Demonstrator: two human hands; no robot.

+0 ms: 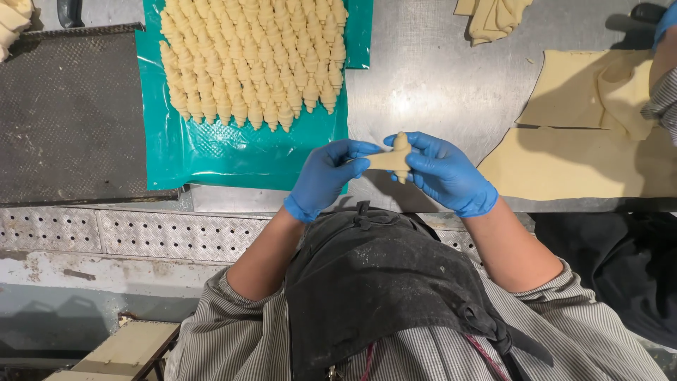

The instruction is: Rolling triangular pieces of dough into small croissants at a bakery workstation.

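Both my hands wear blue gloves and hold one piece of pale raw dough (392,159) just above the steel table's front edge. My right hand (444,173) grips the rolled, croissant-shaped part of it. My left hand (329,174) pinches the flat tail that sticks out to the left. Beyond my left hand lies a teal plastic sheet (211,152) on which several shaped raw croissants (254,60) stand in tight rows.
Flat sheets of rolled dough (571,162) cover the steel table (430,77) at the right, with a folded dough scrap (491,17) at the back. A dark perforated tray (67,113) sits at the left. Another person's sleeve (663,99) shows at the right edge.
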